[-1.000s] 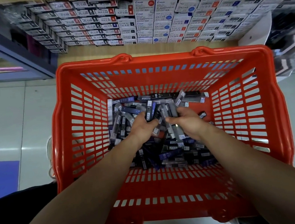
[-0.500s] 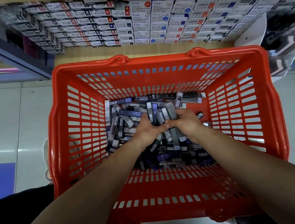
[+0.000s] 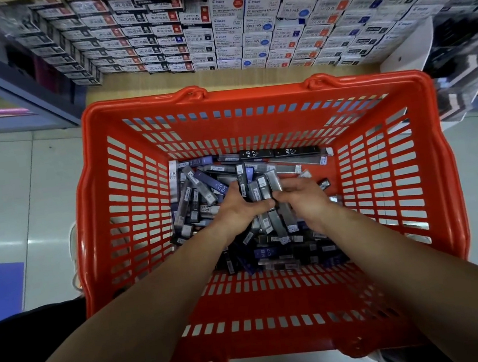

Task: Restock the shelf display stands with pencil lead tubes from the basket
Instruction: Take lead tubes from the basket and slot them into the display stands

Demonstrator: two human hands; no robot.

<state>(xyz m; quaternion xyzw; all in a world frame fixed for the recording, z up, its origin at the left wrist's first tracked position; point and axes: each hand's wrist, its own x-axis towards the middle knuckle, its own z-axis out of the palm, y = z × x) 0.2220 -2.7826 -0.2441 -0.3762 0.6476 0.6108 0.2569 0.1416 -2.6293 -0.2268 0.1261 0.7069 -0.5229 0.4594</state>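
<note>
Far shelf stacked w/ refill boxes; in the red basket near us, our left hand & right hand both grip one bunch of lead tubes.

Orange-red against black, navy and grey.
The orange-red slotted plastic basket is one flat colour, rows of slots patterning its walls; the small plastic pencil lead tubes inside are black, navy and smoky grey with white labels — some printed "HB 0.7". Behind, white cardboard boxes carry red or blue patches on a pale wooden shelf.
</note>
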